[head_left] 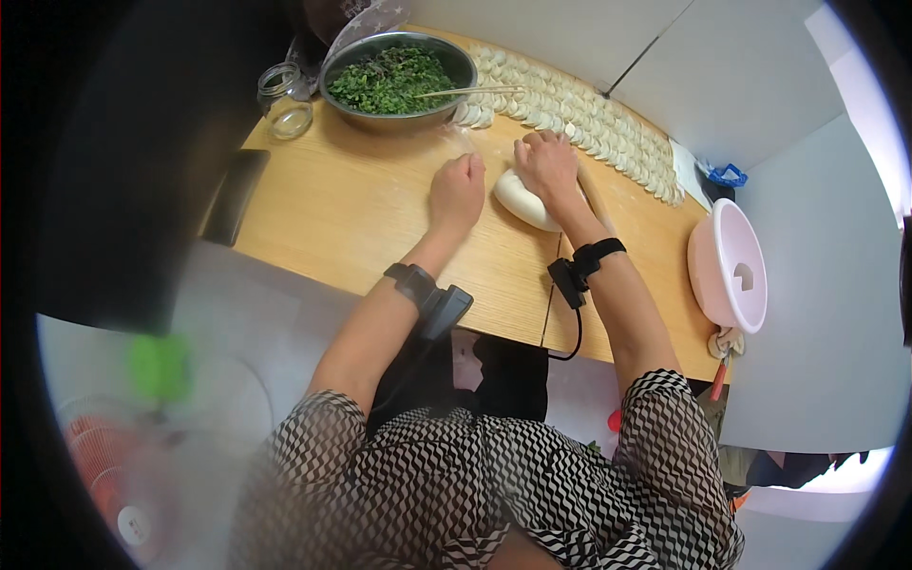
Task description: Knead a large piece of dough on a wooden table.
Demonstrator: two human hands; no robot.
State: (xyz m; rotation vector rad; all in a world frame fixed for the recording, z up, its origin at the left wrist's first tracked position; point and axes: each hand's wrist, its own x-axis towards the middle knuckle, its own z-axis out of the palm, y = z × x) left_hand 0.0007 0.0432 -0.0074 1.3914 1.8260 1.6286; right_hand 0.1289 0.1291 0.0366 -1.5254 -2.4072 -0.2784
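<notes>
A white lump of dough (521, 199) lies on the wooden table (342, 209). My right hand (546, 163) presses down on top of the dough with the fingers curled over it. My left hand (457, 190) rests as a loose fist on the table just left of the dough, holding nothing I can see. Both wrists wear black straps with small devices.
A metal bowl (399, 98) of chopped greens with chopsticks (470, 91) across it stands at the far side. Rows of folded dumplings (589, 119) line the table's back edge. A glass jar (283, 101), a dark phone-like slab (235, 195) and a pink lidded basin (730, 268) are around.
</notes>
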